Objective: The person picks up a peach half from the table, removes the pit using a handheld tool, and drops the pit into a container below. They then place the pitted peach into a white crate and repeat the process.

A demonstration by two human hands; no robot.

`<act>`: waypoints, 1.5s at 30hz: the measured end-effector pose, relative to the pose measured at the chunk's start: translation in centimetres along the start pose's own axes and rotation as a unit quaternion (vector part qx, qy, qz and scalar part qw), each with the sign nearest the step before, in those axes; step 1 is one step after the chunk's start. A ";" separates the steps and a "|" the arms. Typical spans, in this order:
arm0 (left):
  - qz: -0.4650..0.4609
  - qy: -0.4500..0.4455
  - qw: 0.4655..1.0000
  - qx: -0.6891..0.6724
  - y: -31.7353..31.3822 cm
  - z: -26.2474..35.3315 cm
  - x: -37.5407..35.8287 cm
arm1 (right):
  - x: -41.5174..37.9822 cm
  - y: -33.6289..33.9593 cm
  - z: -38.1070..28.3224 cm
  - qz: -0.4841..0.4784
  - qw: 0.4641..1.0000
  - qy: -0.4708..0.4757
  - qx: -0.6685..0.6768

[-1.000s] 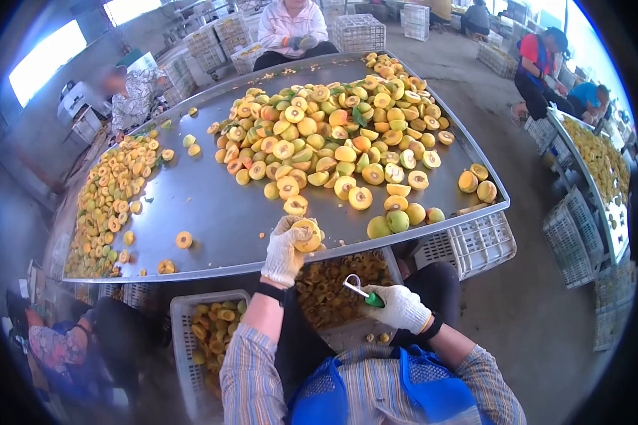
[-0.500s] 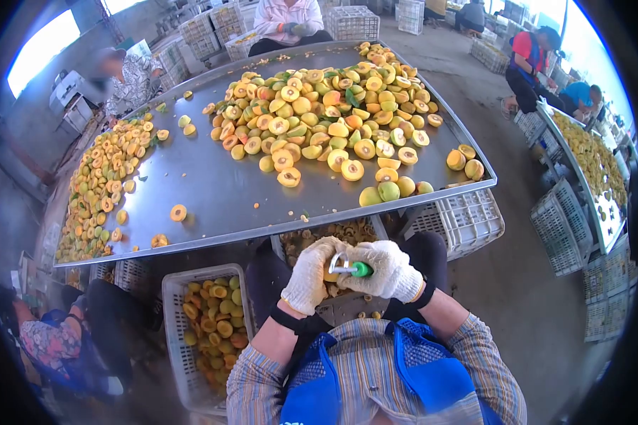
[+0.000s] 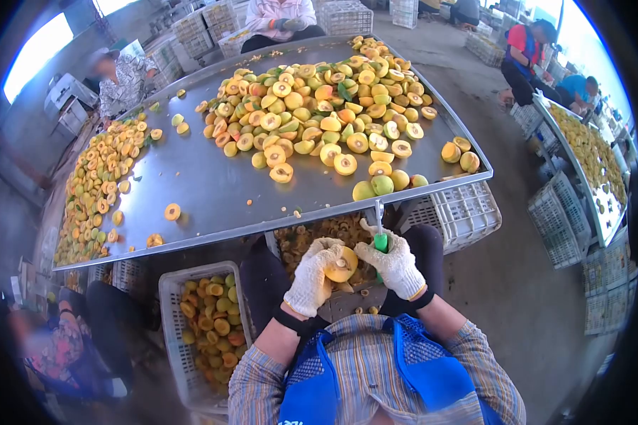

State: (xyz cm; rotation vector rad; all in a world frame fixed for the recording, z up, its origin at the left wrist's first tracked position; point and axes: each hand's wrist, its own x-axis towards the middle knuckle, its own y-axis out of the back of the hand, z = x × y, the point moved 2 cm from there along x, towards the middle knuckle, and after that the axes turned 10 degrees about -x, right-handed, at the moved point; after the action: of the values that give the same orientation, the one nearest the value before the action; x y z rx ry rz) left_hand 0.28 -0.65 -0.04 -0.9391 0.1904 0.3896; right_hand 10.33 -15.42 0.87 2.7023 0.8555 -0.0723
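My left hand (image 3: pixel 315 278), in a white knit glove, grips a yellow peach half (image 3: pixel 342 265) whose cut side faces up. Just to its right, my gloved right hand (image 3: pixel 393 263) is closed around a green-handled pitting tool (image 3: pixel 381 243). The tool's narrow metal head points up towards the table edge, apart from the fruit. Below both hands, between my knees, a crate (image 3: pixel 272 244) contains scraps and cut pieces. On the metal table (image 3: pixel 213 177) in front lies a large pile of halved peaches (image 3: pixel 290 117).
A white crate of peach halves (image 3: pixel 164 312) stands at my left. Another white crate (image 3: pixel 468 216) sits under the table's right corner. More halves (image 3: pixel 96 191) cover the table's left end. Several people work around this table and at a second table (image 3: pixel 581 156) on the right.
My right hand has drawn the tool away from the peach half and turned its metal head upward. My hands have moved apart, uncovering the fruit's cut face. The view has shifted slightly.
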 end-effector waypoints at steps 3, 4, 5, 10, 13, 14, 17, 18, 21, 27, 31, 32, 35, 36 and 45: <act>-0.026 -0.018 0.998 0.045 1.5 1.1 0.6 | -0.2 1.2 0.2 -0.018 0.993 -0.023 -0.111; 0.001 -0.036 0.995 0.089 1.7 1.3 0.3 | -0.4 1.2 0.3 -0.036 0.989 -0.034 -0.140; 0.004 -0.036 0.995 0.090 1.3 1.6 0.1 | -0.8 1.2 -0.3 -0.040 0.989 -0.034 -0.138; -0.002 -0.046 0.996 -0.076 1.4 1.3 -0.2 | -2.8 0.5 -2.6 -0.117 0.911 0.155 -0.364; 0.011 -0.070 0.997 -0.035 1.9 0.4 -0.2 | -2.8 -0.2 -2.1 -0.121 0.879 0.206 -0.412; 0.038 -0.082 0.995 -0.029 2.1 0.3 -0.2 | -2.8 -0.4 -2.0 -0.113 0.865 0.233 -0.430; 0.078 -0.095 0.992 -0.039 2.1 0.1 -0.1 | -2.6 -0.4 -2.4 -0.112 0.850 0.246 -0.453; 0.092 -0.095 0.990 -0.056 1.8 0.1 -0.2 | -2.6 -0.4 -2.2 -0.112 0.850 0.244 -0.452; 0.106 -0.087 0.985 -0.104 0.3 0.2 -0.8 | -2.5 -0.5 -2.1 -0.105 0.842 0.255 -0.464; 0.088 -0.091 0.987 -0.102 0.1 -0.1 -1.1 | -2.6 -0.5 -2.0 -0.137 0.842 0.230 -0.469; 0.079 -0.078 0.988 -0.109 -0.1 -0.1 -1.4 | -2.7 -0.4 -2.0 -0.140 0.848 0.219 -0.461; 0.086 -0.075 0.988 -0.102 -0.3 -0.1 -1.4 | -2.7 -0.4 -2.0 -0.142 0.851 0.217 -0.456; 0.097 -0.077 0.988 -0.097 -0.3 -0.4 -1.4 | -2.4 -0.9 -0.4 -0.172 0.857 0.193 -0.446; 0.099 -0.082 0.987 -0.100 -0.3 -0.5 -1.3 | -2.3 -1.0 0.2 -0.171 0.858 0.190 -0.446; 0.119 -0.093 0.988 -0.016 -1.8 -0.4 -1.6 | -1.1 -1.0 0.8 -0.256 0.851 0.149 -0.434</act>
State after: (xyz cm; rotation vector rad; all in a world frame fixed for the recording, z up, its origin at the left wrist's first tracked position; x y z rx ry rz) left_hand -0.45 -2.35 1.59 -0.9084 0.1260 0.6991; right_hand 8.86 -15.48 -0.02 1.6116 1.2851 0.5078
